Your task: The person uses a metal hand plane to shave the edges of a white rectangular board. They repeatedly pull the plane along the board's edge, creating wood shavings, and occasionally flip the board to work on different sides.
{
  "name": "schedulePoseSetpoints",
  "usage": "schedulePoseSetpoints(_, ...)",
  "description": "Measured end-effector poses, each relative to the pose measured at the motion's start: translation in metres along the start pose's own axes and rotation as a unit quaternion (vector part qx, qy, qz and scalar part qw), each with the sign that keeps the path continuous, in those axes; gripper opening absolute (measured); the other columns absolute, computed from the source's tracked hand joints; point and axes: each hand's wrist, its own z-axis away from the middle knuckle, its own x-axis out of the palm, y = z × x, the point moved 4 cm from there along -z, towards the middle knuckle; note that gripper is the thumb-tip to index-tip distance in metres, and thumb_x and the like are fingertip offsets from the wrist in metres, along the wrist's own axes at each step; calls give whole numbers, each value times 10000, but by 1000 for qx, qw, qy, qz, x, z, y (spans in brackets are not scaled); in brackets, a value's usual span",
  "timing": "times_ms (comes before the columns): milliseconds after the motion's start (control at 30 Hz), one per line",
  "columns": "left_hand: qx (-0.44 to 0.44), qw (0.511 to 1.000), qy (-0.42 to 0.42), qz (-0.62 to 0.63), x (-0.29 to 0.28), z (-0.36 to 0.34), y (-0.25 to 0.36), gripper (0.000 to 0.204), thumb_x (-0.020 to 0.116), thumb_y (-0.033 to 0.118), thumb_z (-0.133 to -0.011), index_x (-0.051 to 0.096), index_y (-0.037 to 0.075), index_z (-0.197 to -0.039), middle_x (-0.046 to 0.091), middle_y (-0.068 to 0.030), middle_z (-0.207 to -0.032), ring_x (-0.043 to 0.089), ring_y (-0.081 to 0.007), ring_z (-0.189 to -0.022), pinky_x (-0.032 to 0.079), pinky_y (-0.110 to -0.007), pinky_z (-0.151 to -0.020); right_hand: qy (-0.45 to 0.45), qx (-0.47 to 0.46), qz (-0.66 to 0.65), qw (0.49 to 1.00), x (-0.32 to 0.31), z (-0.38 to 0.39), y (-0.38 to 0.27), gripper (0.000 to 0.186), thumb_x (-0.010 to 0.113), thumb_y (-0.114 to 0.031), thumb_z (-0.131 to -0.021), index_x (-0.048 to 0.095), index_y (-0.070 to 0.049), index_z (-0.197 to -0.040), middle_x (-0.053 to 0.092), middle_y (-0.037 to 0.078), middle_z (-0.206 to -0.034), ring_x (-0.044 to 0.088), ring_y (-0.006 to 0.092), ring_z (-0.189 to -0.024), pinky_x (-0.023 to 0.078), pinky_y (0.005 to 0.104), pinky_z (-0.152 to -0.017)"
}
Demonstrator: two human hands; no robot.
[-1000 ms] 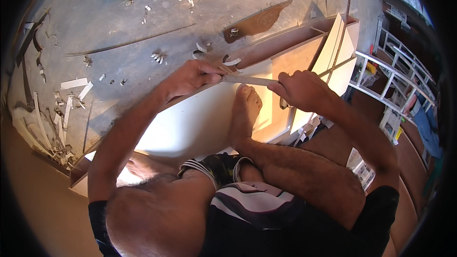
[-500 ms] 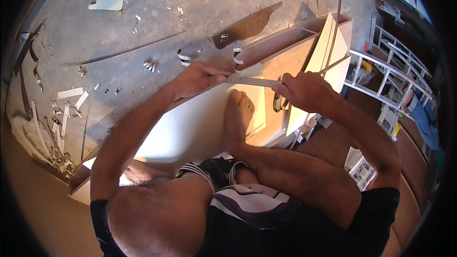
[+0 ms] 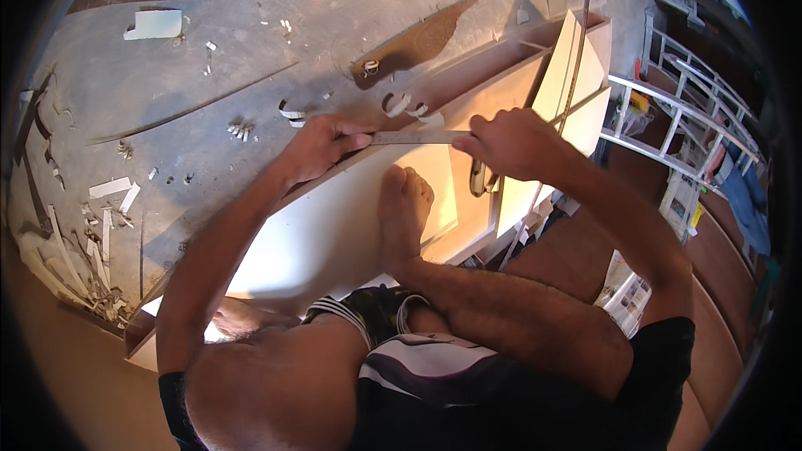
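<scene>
Head view, foot (image 3: 404,209) on panel (image 3: 313,238), ladder (image 3: 672,132) nearby

There are two grips (image 3: 322,149) (image 3: 511,146), one flat strip (image 3: 413,138), two feet (image 3: 405,209) (image 3: 238,318).

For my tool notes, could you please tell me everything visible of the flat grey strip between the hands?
The flat grey strip is slim, straight and metal-looking, with faint dark marks on its face. It runs almost level across the view, over the white panel; contact with it is unclear. The left hand grips one end, the right hand the other, hiding both tips.
</scene>
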Motion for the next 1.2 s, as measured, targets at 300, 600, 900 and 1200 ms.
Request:
schedulePoseSetpoints(300, 41, 999, 4, -18, 9, -18, 18, 311, 687, 229, -1040, 755, 113, -1321, 764, -157, -1120, 718, -214, -1013, 546, -360, -924, 17, 4, -15, 1000, 2, 7, 27, 590, 512, -538, -1078, 706, -14, -887, 704, 217, -715, 728, 437, -750, 563, 541, -734)
schedulePoseSetpoints(600, 73, 993, 73, -56, 0, -21, -6, 317, 699, 254, -1032, 755, 98, -1302, 798, -178, -1084, 753, -226, -925, 565, -362, -879, 9, -16, 7, 1000, 8, -23, 21, 632, 484, -554, -1080, 742, -8, -898, 737, 228, -824, 742, 443, -849, 585, 543, -801)
schedulePoseSetpoints(900, -41, 999, 22, -28, 6, -31, 17, 328, 692, 271, -1042, 757, 89, -1307, 789, -135, -1044, 718, -189, -912, 559, -347, -843, 36, -12, -7, 999, 8, -4, 36, 639, 498, -556, -1078, 754, 1, -898, 728, 244, -786, 745, 441, -809, 584, 547, -790)
schedulePoseSetpoints(1200, 18, 1000, 5, -4, -4, 9, 21, 319, 675, 226, -1046, 750, 91, -1325, 755, -156, -1175, 717, -246, -1018, 543, -369, -931, 34, -45, -37, 998, 0, 11, 7, 624, 493, -526, -1088, 751, 19, -925, 740, 236, -805, 748, 442, -824, 597, 533, -819)
